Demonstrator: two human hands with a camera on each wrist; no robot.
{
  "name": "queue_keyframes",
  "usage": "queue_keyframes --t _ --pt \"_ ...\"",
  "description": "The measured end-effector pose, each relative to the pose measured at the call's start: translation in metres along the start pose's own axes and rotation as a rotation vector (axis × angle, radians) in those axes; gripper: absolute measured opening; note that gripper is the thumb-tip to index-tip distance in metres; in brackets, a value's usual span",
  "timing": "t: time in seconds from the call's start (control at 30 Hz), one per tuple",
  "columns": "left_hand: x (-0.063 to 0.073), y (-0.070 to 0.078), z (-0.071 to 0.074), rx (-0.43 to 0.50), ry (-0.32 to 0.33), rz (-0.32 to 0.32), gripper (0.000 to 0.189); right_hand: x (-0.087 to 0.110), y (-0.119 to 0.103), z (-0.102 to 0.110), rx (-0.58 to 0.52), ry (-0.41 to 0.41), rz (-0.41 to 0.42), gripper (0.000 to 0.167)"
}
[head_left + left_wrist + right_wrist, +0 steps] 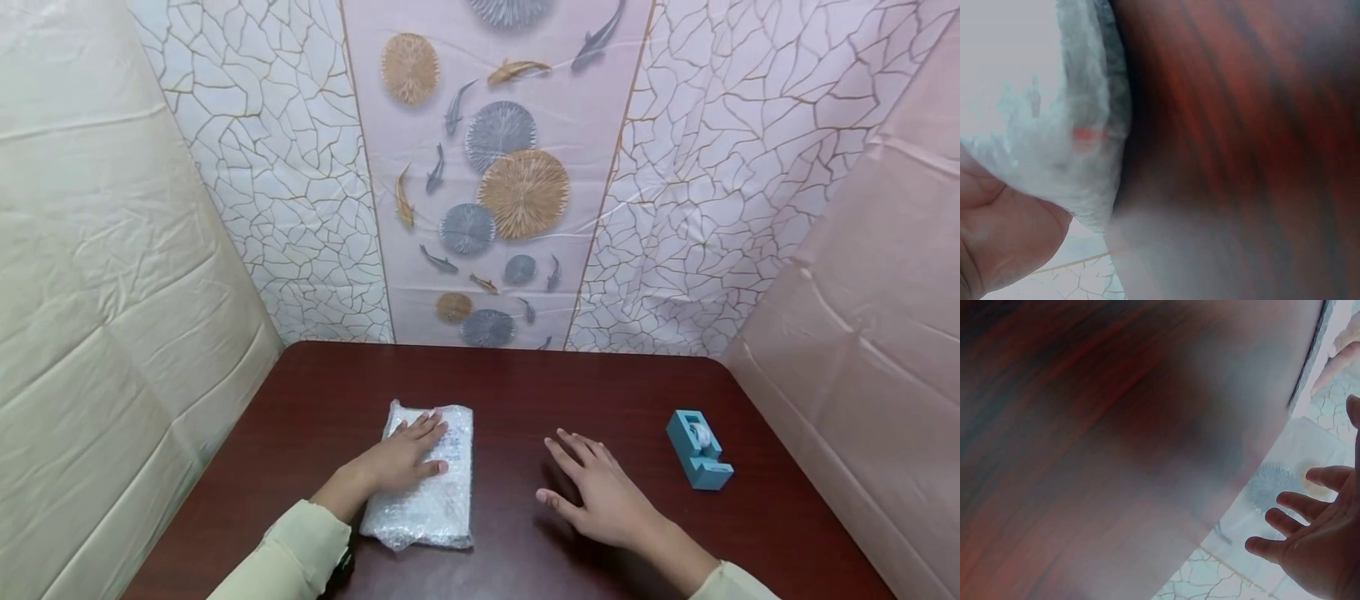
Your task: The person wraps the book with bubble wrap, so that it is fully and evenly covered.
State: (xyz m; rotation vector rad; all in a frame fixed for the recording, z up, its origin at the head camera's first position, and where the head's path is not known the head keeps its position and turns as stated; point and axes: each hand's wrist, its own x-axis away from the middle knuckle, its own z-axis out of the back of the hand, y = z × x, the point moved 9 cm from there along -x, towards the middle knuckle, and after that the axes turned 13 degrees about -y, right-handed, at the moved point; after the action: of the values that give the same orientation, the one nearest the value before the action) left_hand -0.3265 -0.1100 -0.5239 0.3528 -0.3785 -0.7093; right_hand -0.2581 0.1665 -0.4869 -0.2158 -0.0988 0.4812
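A flat, white package in clear bubble wrap (pixel 442 508) lies on the dark red-brown table left of centre. My left hand (pixel 405 460) rests on top of it with fingers straight and spread. In the left wrist view the wrapped package (pixel 1085 169) shows its edge and a small red mark, with part of my palm (pixel 1016 237) beside it. To the right, my right hand (pixel 603 492) holds nothing and hovers over the table, fingers spread and palm down. The right wrist view shows the spread fingers of that hand (pixel 1316 550).
A blue tape dispenser (pixel 697 450) with a roll of clear tape stands on the table (pixel 525 383) at the right. Patterned cloth (pixel 300 167) hangs behind the table's far edge, with plain cloth walls at both sides.
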Motion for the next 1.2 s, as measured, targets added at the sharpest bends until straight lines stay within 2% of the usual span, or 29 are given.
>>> queue_keyframes --t 0.17,0.23,0.43,0.57,0.87,1.1,1.2 --pt "-0.001 -0.009 -0.005 0.037 0.054 -0.084 0.079 0.010 0.010 0.006 0.012 0.042 -0.024 0.079" --pt "-0.001 -0.009 -0.005 0.048 0.059 -0.094 0.081 0.014 0.015 0.007 0.015 0.050 -0.034 0.080" --pt "0.001 0.000 0.000 0.035 0.017 -0.028 0.075 0.025 0.030 0.010 0.024 0.048 -0.081 0.081" --pt "0.002 0.001 0.001 0.008 0.011 -0.006 0.074 0.032 0.038 0.013 0.032 0.046 -0.101 0.081" --pt "0.001 0.000 0.000 0.007 0.023 -0.017 0.076 0.046 0.054 0.024 0.041 0.077 -0.150 0.080" --pt "-0.012 -0.027 -0.016 0.017 0.079 -0.070 0.082 0.059 0.070 0.026 0.049 0.097 -0.187 0.080" --pt "-0.007 -0.017 -0.010 0.039 0.047 -0.053 0.081 0.063 0.076 0.030 0.067 0.117 -0.199 0.077"
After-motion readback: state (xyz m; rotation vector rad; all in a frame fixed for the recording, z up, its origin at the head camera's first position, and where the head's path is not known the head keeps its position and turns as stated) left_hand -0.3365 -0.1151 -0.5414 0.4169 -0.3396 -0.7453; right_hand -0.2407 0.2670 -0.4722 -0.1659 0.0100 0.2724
